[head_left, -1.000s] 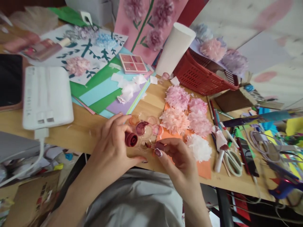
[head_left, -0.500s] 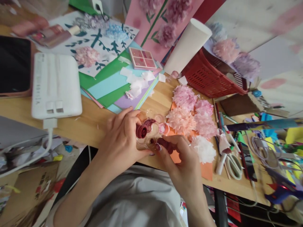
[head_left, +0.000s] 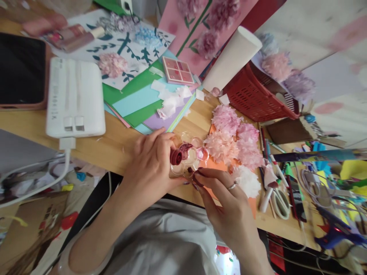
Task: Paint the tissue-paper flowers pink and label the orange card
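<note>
My left hand (head_left: 155,162) is closed around a small dark red tube (head_left: 176,157) whose open round mouth faces right. Its thumb lies along the near edge of a clear flower-shaped palette (head_left: 177,169). One well of the palette holds dark red colour (head_left: 186,149), and a pinker patch shows in a well at the right. Pinched in the fingers of my right hand (head_left: 223,191) is a dark-tipped applicator (head_left: 190,169), its tip over a near well. Most of the applicator is hidden by the fingers.
Pink, peach and white paper flowers (head_left: 222,146) lie right of the palette on orange paper. Behind are coloured sheets (head_left: 134,103), a paper roll (head_left: 233,57) and a red basket (head_left: 246,91). A white power bank (head_left: 76,97) sits left; scissors (head_left: 280,204) and a glue gun (head_left: 335,229) lie right.
The view has shifted slightly. My right hand has turned and its fingers have moved along the applicator, hiding the dark red handle that showed before. My left hand keeps its hold on the tube.
</note>
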Motion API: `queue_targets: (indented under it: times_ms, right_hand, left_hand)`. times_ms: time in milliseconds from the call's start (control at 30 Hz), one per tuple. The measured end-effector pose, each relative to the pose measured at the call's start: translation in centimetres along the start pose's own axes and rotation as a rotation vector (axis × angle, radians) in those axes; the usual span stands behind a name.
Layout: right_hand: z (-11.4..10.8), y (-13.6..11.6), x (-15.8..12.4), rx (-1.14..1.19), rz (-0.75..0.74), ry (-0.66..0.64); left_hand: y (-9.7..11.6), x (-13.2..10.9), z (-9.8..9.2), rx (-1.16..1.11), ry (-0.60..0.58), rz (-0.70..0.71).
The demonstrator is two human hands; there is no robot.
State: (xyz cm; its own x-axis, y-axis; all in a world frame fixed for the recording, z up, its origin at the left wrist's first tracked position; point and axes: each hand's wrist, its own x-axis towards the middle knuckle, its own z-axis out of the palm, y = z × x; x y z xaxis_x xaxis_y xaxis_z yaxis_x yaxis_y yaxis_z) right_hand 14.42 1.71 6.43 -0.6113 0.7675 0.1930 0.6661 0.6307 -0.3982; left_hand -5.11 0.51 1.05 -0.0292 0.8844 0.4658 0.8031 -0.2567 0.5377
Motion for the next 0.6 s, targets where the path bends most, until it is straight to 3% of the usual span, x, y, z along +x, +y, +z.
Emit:
queue_targets:
  times_ms: [300,600]
  right_hand:
    - [-1.1,0.5,0.1,0.042,0.005,0.006]
    - [-0.3,0.6,0.8,0.254,0.391,0.02]
  left_hand:
    - [0.1,0.2,-0.1,0.007,0.002,0.012]
    - [0.2,0.3,-0.4,-0.018,-0.018,0.021]
